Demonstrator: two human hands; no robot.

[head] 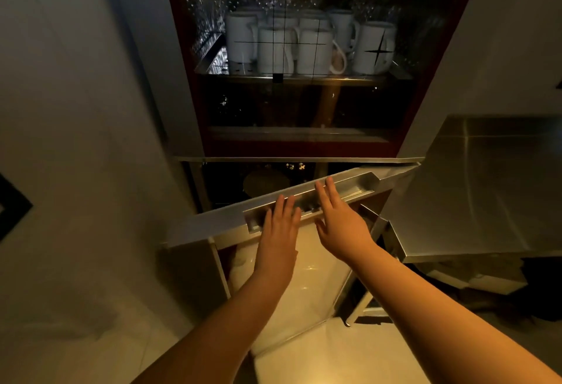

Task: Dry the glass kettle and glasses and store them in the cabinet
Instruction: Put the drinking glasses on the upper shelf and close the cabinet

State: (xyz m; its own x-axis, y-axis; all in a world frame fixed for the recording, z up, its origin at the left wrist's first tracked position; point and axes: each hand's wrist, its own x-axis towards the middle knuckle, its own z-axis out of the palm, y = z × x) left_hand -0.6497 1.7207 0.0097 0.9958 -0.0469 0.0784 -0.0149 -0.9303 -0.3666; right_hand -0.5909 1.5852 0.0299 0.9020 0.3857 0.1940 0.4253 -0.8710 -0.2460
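Both hands lie flat with straight fingers on the long silver metal handle point(310, 198) of the tilted lower cabinet door: left hand point(281, 225), right hand point(340, 219). They hold nothing. White mugs point(301, 45) stand behind the upper glass door point(304, 103). I cannot see the kettle.

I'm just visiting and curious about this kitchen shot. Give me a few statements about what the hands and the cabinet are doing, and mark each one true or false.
1. Both hands rest on the lower door's metal handle. True: the left hand and right hand lie there with fingers straight.
2. The lower door is fully closed. False: it stands ajar, with a dark gap behind it.
3. White mugs stand on a shelf behind the upper glass door. True.
4. The right hand holds a glass. False: it holds nothing.
5. A glass kettle sits in the left hand. False: the left hand is empty too.
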